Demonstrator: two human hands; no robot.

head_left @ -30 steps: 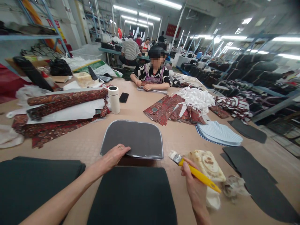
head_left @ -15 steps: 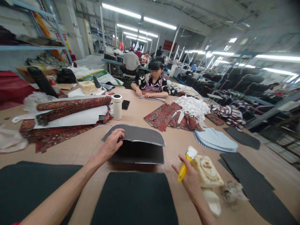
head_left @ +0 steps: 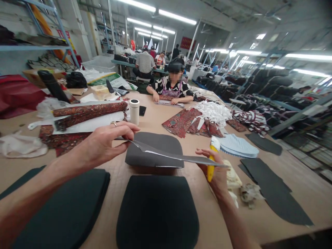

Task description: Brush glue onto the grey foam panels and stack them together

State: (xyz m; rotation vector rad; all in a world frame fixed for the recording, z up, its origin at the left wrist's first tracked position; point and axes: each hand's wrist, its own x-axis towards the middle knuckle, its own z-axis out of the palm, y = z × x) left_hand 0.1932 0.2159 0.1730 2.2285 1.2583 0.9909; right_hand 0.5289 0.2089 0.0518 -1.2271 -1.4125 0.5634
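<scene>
My left hand [head_left: 110,140] pinches the left end of a thin grey sheet [head_left: 166,155], which hangs nearly edge-on above the table. The sheet's right end reaches my right hand [head_left: 219,178]; whether those fingers grip it I cannot tell. My right hand is closed around a paintbrush [head_left: 211,168] with a yellow handle and pale bristles, held upright. Below the sheet lies another grey rounded piece [head_left: 158,141]. Nearer me rests a dark rounded panel [head_left: 157,211], with a stack of dark panels [head_left: 70,207] to its left.
A cream block [head_left: 233,178] and crumpled wrapping [head_left: 250,194] lie beside my right hand. Further right are dark cut pieces [head_left: 269,190] and striped light-blue pieces [head_left: 238,146]. A white flask [head_left: 134,112] stands behind my left hand. Across the table sits a person [head_left: 171,84].
My left hand has lifted the top grey sheet off the piece beneath and brought it nearer. My right hand, still with the paintbrush, has risen to the sheet's right end.
</scene>
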